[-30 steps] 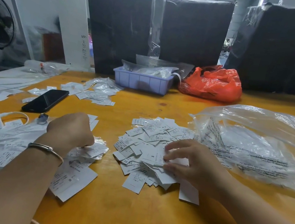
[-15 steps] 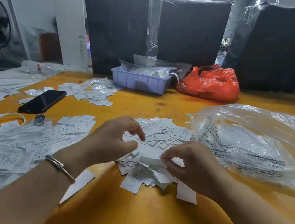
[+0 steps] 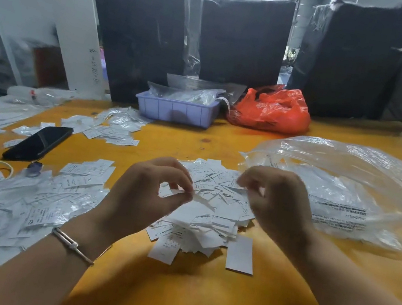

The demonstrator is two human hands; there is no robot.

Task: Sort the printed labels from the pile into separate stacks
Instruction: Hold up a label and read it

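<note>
A loose pile of printed labels (image 3: 214, 208) is seen mid-table, seemingly large and unsorted. Sorted labels (image 3: 24, 202) are spread at the left. One label (image 3: 187, 195) is pinched by the left hand (image 3: 144, 196) above the pile. The right hand (image 3: 277, 203) is curled; whether anything is held cannot be told. Much sorting appears left.

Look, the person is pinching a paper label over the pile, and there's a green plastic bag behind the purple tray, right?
Nearly. The bag is red-orange, not green, and it sits beside the purple tray, as the head view shows. The left hand does pinch a label over the pile.
</note>
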